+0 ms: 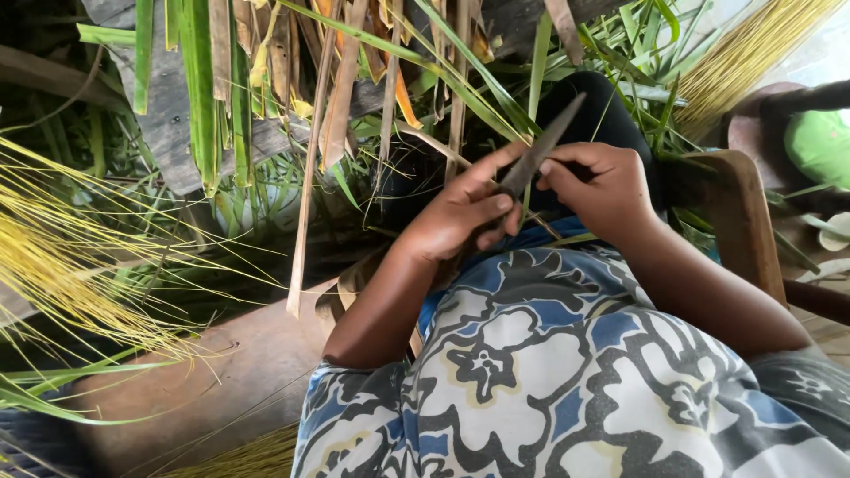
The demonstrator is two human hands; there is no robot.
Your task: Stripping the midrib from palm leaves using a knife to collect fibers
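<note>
Yellow midribs (62, 265) fan out at the far left of my view, thin and stiff, spreading over a wooden board (239, 363). Above them green and dried-brown leaves (230, 97) hang down across the top of the frame.

Moving right, I see my left hand (465, 217) in the middle of the picture, partly closed. Its thumb and forefinger stretch up and forward and pinch the lower part of a knife (542, 149), while the other fingers curl in underneath. The knife is dark and narrow, tilted, its tip pointing up and to the right, away from my body.

Just to the right, my right hand (602, 190) is closed into a loose fist around the handle end. I cannot see the handle itself; the fingers cover it. The thumb rests near the base of the blade, almost touching the left thumb. Both hands sit close together above my lap, over a blue, white and black patterned cloth (567, 372).

At the right edge stands a wooden chair arm (739, 221), and beyond it, at the upper right, another bundle (744, 53) of yellow sticks.
</note>
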